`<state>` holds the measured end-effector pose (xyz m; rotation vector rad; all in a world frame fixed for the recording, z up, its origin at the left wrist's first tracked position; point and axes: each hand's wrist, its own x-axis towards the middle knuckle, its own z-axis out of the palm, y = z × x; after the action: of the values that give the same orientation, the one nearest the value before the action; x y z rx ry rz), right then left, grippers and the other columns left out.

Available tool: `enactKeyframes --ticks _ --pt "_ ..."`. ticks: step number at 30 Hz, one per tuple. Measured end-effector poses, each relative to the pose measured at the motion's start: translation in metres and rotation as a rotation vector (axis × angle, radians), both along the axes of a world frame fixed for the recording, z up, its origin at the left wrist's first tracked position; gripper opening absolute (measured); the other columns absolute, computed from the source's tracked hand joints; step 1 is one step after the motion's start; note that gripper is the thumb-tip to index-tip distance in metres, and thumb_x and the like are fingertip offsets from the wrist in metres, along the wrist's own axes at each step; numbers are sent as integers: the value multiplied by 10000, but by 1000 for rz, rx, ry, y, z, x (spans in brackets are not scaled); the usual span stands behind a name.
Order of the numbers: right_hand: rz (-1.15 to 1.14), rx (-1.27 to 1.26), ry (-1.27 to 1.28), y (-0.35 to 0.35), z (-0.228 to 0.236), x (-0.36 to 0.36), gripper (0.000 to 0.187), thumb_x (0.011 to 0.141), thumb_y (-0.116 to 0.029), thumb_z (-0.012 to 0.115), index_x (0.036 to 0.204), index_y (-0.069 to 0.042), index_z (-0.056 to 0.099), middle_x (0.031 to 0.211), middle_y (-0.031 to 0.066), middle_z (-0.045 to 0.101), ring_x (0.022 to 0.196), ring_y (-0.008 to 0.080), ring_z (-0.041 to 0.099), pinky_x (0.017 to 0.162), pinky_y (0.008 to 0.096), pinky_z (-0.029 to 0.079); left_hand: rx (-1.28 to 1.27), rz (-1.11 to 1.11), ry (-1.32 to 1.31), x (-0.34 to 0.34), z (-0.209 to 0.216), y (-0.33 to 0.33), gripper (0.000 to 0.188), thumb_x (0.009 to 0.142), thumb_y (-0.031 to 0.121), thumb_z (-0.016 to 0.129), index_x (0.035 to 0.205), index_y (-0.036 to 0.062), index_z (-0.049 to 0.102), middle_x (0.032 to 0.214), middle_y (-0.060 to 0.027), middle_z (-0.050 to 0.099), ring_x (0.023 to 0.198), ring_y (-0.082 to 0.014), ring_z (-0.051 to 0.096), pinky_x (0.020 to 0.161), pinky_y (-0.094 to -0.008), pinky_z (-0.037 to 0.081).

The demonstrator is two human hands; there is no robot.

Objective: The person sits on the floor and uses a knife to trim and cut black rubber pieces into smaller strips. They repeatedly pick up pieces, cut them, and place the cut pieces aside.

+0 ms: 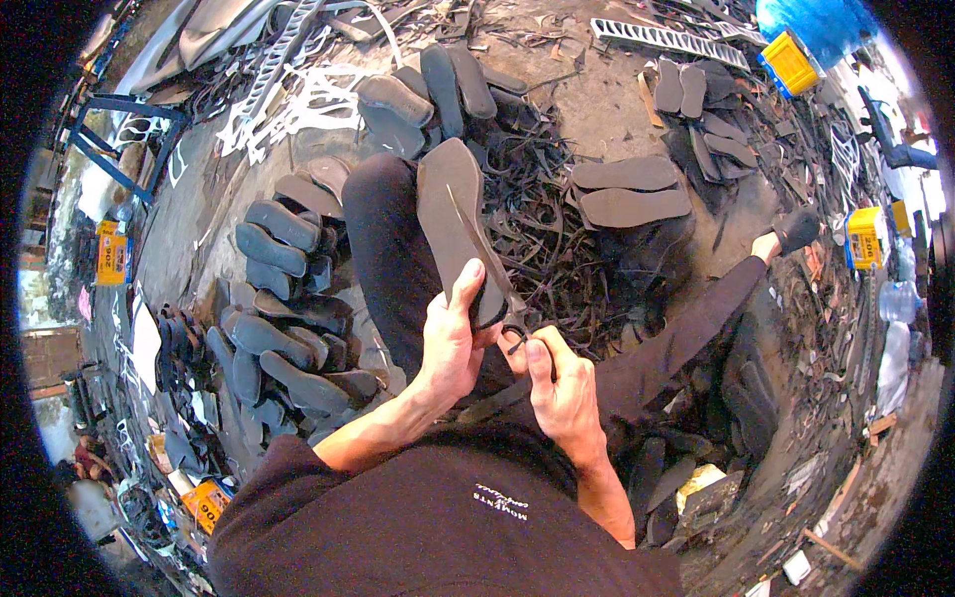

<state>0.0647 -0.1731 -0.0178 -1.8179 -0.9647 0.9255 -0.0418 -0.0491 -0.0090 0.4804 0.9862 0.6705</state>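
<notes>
A dark grey shoe sole (445, 194) stands tilted up in front of me, its toe end pointing away. My left hand (453, 343) is closed around its near end, the thumb pressed on its flat face. My right hand (565, 393) grips the black handles of a pair of scissors (503, 282). Their long pointed blades lie along the right edge of the sole, one blade showing over its face. The fingers of both hands nearly meet by the handles, and some fingertips are hidden. Below and beyond the hands lies a heap of thin black trimmings (537, 219).
Stacks of soles (288, 338) fill the floor at my left. More soles (458, 85) stand beyond my knee, and a pair (632, 191) lies right of the trimmings. Yellow containers (789, 65) and white cut-out scraps (308, 104) lie farther off. My legs (686, 328) spread around the heap.
</notes>
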Motion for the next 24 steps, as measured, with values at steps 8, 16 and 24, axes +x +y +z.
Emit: enactKeyframes --ticks 8,16,24 --pt "-18 14 95 67 -40 -3 540 1134 -511 473 1117 -1 651 797 241 626 700 391 599 718 443 506 6 -91 -20 -35 -44 -5 339 1095 401 605 1209 100 709 1065 -37 772 883 -147 735 752 -340 592" --pt "-269 50 319 59 -65 64 366 1074 -446 646 1013 -85 656 686 -27 563 584 72 540 539 285 442 717 354 -29 -45 3 36 632 1166 513 327 1425 -16 557 1399 -204 619 1163 -314 681 1074 -471 534" --pt "-341 -28 -815 78 -194 183 641 814 -116 856 1396 -77 591 1358 169 663 991 394 749 906 462 611 635 281 -22 -44 -29 51 503 1085 317 602 1483 24 509 1285 -187 698 1022 -251 720 940 -380 557"
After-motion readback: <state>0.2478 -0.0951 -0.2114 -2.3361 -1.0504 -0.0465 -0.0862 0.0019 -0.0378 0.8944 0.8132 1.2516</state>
